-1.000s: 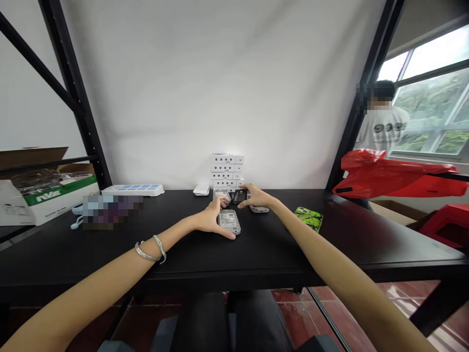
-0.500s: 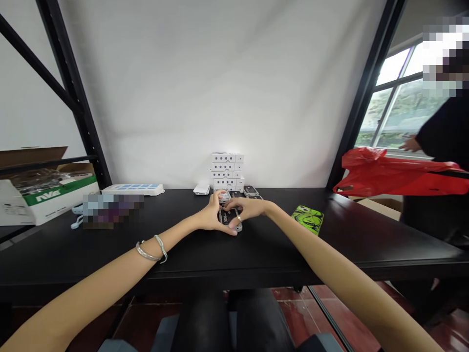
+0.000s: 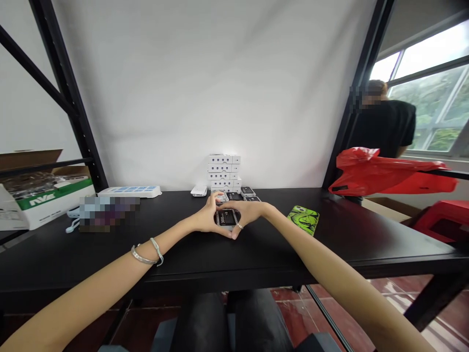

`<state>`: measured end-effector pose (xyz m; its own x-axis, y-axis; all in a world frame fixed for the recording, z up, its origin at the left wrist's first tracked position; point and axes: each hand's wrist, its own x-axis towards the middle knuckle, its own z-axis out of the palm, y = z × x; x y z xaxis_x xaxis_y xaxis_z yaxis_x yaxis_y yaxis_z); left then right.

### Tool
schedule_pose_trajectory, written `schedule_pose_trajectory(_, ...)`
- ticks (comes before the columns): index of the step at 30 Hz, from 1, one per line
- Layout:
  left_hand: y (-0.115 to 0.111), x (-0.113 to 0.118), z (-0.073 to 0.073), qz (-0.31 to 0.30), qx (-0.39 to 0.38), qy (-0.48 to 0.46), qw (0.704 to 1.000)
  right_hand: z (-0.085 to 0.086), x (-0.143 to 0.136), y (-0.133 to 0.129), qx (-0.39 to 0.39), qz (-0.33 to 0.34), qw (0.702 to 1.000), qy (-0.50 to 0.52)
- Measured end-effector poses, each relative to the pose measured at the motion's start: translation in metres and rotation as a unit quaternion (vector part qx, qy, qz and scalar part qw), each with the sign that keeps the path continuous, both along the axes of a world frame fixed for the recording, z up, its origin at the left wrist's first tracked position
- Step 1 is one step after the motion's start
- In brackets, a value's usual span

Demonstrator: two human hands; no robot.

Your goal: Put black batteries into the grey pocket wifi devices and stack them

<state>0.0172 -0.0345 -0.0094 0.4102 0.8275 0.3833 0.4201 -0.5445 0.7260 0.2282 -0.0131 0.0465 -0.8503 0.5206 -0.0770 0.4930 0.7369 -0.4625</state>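
A dark flat pack with white print (image 3: 226, 218) lies on the black table (image 3: 176, 264), framed by both hands. My left hand (image 3: 210, 217) is curved round its left side, thumb along the near edge. From the right, my right hand (image 3: 245, 212) curves round the same pack, its thumb tip meeting the left thumb. Both hands are closed on the pack. Just behind are more dark packs (image 3: 252, 199), one at the back (image 3: 246, 191). A stack of white boxes (image 3: 224, 171) stands against the wall, with a small white item (image 3: 199, 191) to its left.
A green patterned phone case (image 3: 304, 219) lies right of my right forearm. At the left are a power strip (image 3: 130, 191), a blurred item and an open carton (image 3: 51, 198). A red plastic bag (image 3: 388, 173) hangs at the right, with a person (image 3: 384, 124) behind it.
My right hand has spread from over the pack to its right edge, uncovering more of its print. The thumbs now meet. The person at the right stands farther off, and the view has shifted slightly.
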Motion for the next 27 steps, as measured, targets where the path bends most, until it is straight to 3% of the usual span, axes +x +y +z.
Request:
schedule_pose_trajectory(9, -0.005, 0.000, 0.015, 0.002, -0.052, -0.014, 0.999, 0.005, 0.007, -0.001, 0.010, -0.008, 1.000, 0.013)
schedule_pose_trajectory(12, -0.007, 0.001, 0.019, 0.009, -0.062, -0.023, 0.998, 0.014, 0.025, 0.011, 0.024, -0.045, 0.998, 0.032)
schedule_pose_trajectory(15, -0.008, 0.002, 0.019, 0.015, -0.068, -0.033, 0.997, 0.018, 0.052, 0.033, 0.056, -0.122, 0.990, 0.054)
schedule_pose_trajectory(20, -0.005, 0.000, 0.016, 0.017, -0.071, -0.043, 0.996, 0.002, 0.080, 0.071, 0.082, -0.221, 0.971, 0.034)
schedule_pose_trajectory(27, 0.000, 0.001, 0.011, 0.042, -0.060, -0.050, 0.996, -0.016, 0.083, 0.094, 0.096, -0.225, 0.969, 0.019)
